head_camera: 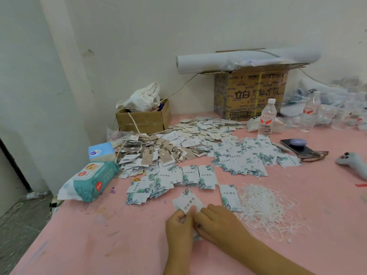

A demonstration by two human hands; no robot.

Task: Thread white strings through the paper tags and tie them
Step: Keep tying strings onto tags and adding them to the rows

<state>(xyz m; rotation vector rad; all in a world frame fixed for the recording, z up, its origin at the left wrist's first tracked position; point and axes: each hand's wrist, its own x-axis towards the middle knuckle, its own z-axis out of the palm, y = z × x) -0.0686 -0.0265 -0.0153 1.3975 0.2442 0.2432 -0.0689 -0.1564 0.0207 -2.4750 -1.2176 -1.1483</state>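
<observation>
While your hands meet at the near middle of the table (83, 235), both grasp one tag (188, 202). Left hand (179, 221): fingers curled, pinching the tag's near edge. Right hand (216, 223): fingers curled, pinching the same tag from the right. You cannot tell whether a string is in either grip. Strings (266, 211) lie heaped just right of your right hand. Loose tags (238, 155) spread farther back. Wipes (91, 181) lie at the left edge; a bottle (267, 118) stands far right.
</observation>
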